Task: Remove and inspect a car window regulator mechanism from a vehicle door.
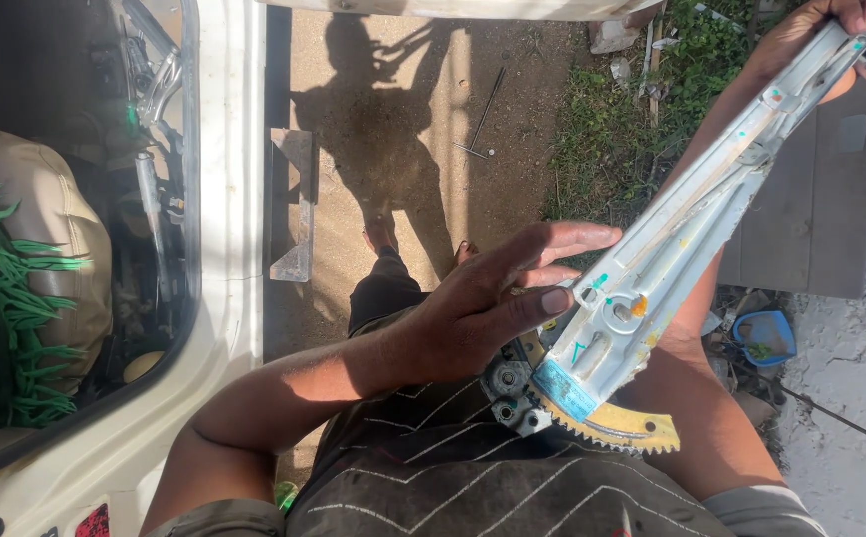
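I hold a long white metal window-regulator arm slanting from lower centre to upper right. Its lower end carries a yellow toothed gear sector and a small grey gear housing. My left hand rests on the lower end, thumb pressed on the white plate and fingers spread apart behind it. My right hand grips the far upper end of the arm, my forearm running underneath it.
A white vehicle body stands at left, its open window showing a tan seat with green fringe. Bare dirt ground with my shadow lies ahead, a thin rod on it. Grass, a grey slab and a blue container sit right.
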